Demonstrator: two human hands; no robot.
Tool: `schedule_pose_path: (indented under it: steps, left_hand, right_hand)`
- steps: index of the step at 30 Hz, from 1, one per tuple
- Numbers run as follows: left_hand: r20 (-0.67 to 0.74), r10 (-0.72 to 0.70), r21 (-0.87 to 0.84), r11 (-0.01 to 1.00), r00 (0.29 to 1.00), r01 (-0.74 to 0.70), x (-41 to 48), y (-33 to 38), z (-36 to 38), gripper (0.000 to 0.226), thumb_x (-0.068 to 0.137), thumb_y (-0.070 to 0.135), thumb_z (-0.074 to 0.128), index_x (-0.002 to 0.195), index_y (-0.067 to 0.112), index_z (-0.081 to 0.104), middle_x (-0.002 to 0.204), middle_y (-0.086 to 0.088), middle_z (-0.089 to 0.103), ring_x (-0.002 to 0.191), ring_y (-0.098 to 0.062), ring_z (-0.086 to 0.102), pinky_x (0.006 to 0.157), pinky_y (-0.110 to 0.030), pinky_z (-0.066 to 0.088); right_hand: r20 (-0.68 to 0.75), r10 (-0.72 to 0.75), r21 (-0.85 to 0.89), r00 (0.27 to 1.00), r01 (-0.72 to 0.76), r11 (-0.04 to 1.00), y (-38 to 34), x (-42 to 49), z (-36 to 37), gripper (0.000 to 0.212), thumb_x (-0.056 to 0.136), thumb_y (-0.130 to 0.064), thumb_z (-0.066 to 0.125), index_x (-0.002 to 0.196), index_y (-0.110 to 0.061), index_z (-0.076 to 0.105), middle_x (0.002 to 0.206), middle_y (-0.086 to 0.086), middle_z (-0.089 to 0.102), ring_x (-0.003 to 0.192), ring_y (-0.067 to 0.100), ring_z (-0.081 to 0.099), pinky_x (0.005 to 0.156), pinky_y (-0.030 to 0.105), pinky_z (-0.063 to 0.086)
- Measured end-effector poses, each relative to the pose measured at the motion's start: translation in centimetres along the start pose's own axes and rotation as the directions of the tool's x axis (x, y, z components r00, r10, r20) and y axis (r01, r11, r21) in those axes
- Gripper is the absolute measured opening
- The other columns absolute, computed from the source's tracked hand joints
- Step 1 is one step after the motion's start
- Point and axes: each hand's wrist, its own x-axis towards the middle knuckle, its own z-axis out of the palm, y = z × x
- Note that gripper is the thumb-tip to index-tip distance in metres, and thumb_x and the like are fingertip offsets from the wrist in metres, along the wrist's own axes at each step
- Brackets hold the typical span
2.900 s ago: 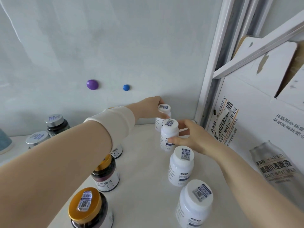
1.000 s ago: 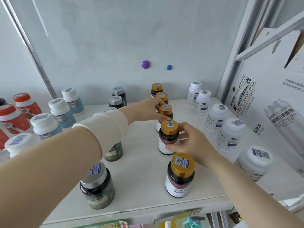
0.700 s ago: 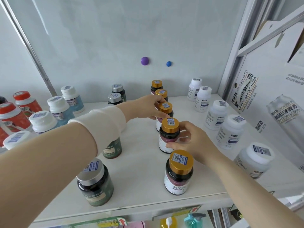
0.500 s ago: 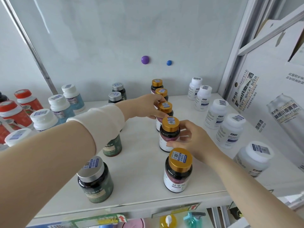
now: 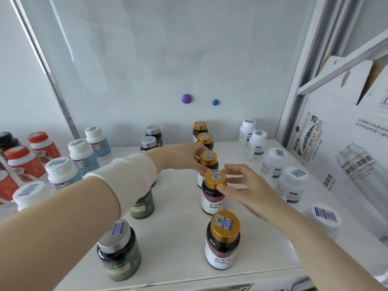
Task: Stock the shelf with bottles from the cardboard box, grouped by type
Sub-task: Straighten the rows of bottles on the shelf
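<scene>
My left hand (image 5: pixel 184 157) gripped a dark glass bottle with a gold cap (image 5: pixel 208 158), the third in a row of five such bottles on the white shelf (image 5: pixel 178 206). My right hand (image 5: pixel 247 187) was beside the next gold-capped bottle (image 5: pixel 212 192), with the thumb touching its cap and the fingers spread. White plastic bottles (image 5: pixel 273 164) stood further right.

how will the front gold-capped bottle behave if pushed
The front gold-capped bottle is taller than wide, so a push near the cap could tip it. Its dark glossy body looks rigid, possibly glass, perhaps breakable. It stands near the shelf edge, so it might fall.
</scene>
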Motion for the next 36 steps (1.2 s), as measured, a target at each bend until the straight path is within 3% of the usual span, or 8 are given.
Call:
schedule_pose_path:
  steps: [2, 7, 13, 17, 20, 23, 29, 36]
  left_hand:
    - [0.009, -0.026, 0.016, 1.000, 1.000, 0.026, -0.6, 0.5, -1.1, 0.062, 0.082, 0.033, 0.070, 0.135, 0.022, 0.040, 0.134, 0.006, 0.052, 0.118, -0.014, 0.053, 0.104, -0.031, 0.040]
    - [-0.102, -0.066, 0.155, 0.985, 0.993, 0.082, -2.2, 2.0, -4.4, 0.050, 0.087, 0.027, 0.065, 0.133, 0.019, 0.046, 0.129, 0.005, 0.057, 0.114, -0.014, 0.052, 0.095, -0.026, 0.037]
    - [-0.235, -0.113, 0.408, 0.890, 0.965, 0.204, -1.1, 1.3, -5.6, 0.055, 0.086, 0.029, 0.066, 0.135, 0.019, 0.043, 0.131, -0.001, 0.054, 0.118, -0.020, 0.051, 0.100, -0.033, 0.039]
    - [-0.255, -0.127, 0.511, 0.824, 0.959, 0.245, 1.5, 0.1, -5.9, 0.055, 0.086, 0.032, 0.065, 0.135, 0.020, 0.042, 0.132, -0.001, 0.052, 0.117, -0.024, 0.053, 0.095, -0.035, 0.044]
    - [-0.255, -0.100, 0.487, 0.846, 0.962, 0.218, 3.9, -1.0, -6.3, 0.055, 0.086, 0.032, 0.065, 0.135, 0.019, 0.042, 0.130, -0.002, 0.053, 0.115, -0.025, 0.054, 0.094, -0.036, 0.046]
    - [-0.258, -0.096, 0.407, 0.891, 0.961, 0.198, 6.2, -2.0, -6.4, 0.057, 0.086, 0.034, 0.064, 0.134, 0.015, 0.041, 0.129, -0.005, 0.054, 0.114, -0.026, 0.054, 0.096, -0.037, 0.046]
    - [-0.289, -0.125, 0.082, 0.985, 0.949, 0.154, 9.6, -3.0, -6.1, 0.067, 0.087, 0.037, 0.063, 0.140, 0.009, 0.033, 0.136, -0.009, 0.050, 0.121, -0.025, 0.049, 0.099, -0.033, 0.039]
    - [-0.316, -0.086, 0.003, 0.996, 0.945, 0.092, 11.6, -3.4, -5.5, 0.054, 0.089, 0.032, 0.061, 0.134, 0.011, 0.040, 0.130, -0.008, 0.053, 0.113, -0.022, 0.051, 0.089, -0.027, 0.039]
  right_hand:
    - [-0.078, -0.065, -0.064, 0.995, 0.060, 0.996, -1.8, 0.5, -1.8, 0.049, 0.082, -0.037, 0.064, 0.126, -0.026, 0.047, 0.120, -0.016, 0.054, 0.111, 0.005, 0.054, 0.082, 0.016, 0.043]
    - [-0.097, -0.170, -0.349, 0.981, 0.126, 0.929, -4.8, 3.9, -5.1, 0.049, 0.086, -0.037, 0.061, 0.129, -0.018, 0.047, 0.131, -0.007, 0.052, 0.119, 0.012, 0.050, 0.095, 0.026, 0.039]
    - [0.038, -0.120, -0.792, 0.992, 0.103, 0.601, -4.7, 8.5, -6.2, 0.053, 0.090, -0.038, 0.055, 0.136, -0.016, 0.039, 0.140, 0.003, 0.042, 0.126, 0.021, 0.044, 0.103, 0.037, 0.039]
    - [0.091, -0.052, -0.915, 0.994, 0.104, 0.389, -4.3, 10.9, -6.0, 0.051, 0.092, -0.037, 0.051, 0.136, -0.016, 0.037, 0.139, 0.005, 0.040, 0.127, 0.024, 0.041, 0.099, 0.036, 0.040]
    - [0.118, -0.028, -0.938, 0.993, 0.121, 0.325, -4.0, 12.7, -5.7, 0.051, 0.092, -0.036, 0.051, 0.137, -0.017, 0.037, 0.138, 0.005, 0.040, 0.127, 0.024, 0.041, 0.098, 0.035, 0.039]
    - [0.155, 0.022, -0.901, 0.988, 0.132, 0.414, -3.4, 14.0, -5.3, 0.057, 0.090, -0.038, 0.054, 0.139, -0.018, 0.034, 0.141, 0.003, 0.038, 0.127, 0.021, 0.041, 0.099, 0.033, 0.038]
    - [0.131, 0.044, -0.588, 0.990, 0.042, 0.808, -1.8, 15.2, -4.2, 0.052, 0.084, -0.036, 0.064, 0.129, -0.017, 0.045, 0.133, -0.002, 0.050, 0.117, 0.015, 0.052, 0.096, 0.027, 0.044]
    - [0.193, 0.070, -0.481, 0.979, 0.032, 0.876, -1.3, 16.3, -2.9, 0.058, 0.080, -0.040, 0.068, 0.129, -0.021, 0.045, 0.127, -0.007, 0.053, 0.112, 0.012, 0.055, 0.097, 0.034, 0.047]
